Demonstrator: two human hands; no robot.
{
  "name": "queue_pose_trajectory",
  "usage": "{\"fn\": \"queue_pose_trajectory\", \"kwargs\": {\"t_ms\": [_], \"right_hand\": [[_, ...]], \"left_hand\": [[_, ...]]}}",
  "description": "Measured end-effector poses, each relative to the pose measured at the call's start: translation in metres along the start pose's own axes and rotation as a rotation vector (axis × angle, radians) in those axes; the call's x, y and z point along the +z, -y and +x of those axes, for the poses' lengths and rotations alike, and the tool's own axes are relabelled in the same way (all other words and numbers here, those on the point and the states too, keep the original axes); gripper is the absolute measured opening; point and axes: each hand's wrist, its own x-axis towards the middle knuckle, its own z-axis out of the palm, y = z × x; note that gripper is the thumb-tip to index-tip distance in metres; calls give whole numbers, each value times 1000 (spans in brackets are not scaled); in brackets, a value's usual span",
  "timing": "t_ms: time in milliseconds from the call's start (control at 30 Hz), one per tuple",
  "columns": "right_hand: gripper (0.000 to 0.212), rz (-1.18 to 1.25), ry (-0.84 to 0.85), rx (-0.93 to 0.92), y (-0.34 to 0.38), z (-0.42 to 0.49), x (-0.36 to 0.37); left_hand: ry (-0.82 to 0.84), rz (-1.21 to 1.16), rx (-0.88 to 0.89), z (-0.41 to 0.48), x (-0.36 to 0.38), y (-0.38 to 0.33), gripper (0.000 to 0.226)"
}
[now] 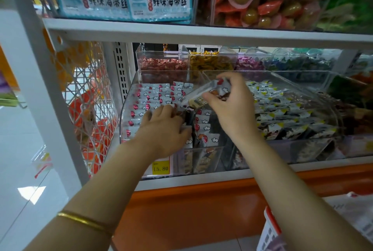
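The left hand (pixel 163 129) lies palm down inside the clear plastic box (pixel 125 109). Its fingers (pixel 161 110) bend down into the rows of small white packets with red dots (pixel 150 97). The tips are hidden, so I cannot tell if they hold one. The right hand (pixel 232 105) hangs just above the box, wrist bent, pinching a tilted bunch of white packets (pixel 201 92).
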Motion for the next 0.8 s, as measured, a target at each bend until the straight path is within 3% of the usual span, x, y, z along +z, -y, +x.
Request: {"fn": "queue_pose_trajectory", "kwargs": {"t_ms": [100,267,400,500,600,700,800], "right_hand": [[29,-172,182,-103,2,13,17],[31,-497,627,-189,3,30,47],[31,-583,694,-168,6,38,49],[22,-691,855,-208,5,30,53],[27,-588,845,-138,4,33,53],[27,-412,684,-70,1,48,50],[25,-443,595,-115,-7,58,57]], "left_hand": [[-71,-13,-1,-9,2,-2,46],[-89,-62,28,-14,-10,-2,44],[-86,-58,10,-19,-18,9,46],[-91,-66,-8,-21,-20,16,47],[-73,-88,-13,-22,-19,18,50],[-80,-109,-24,-24,-19,18,53],[-91,-137,-33,-25,-19,17,54]]}}
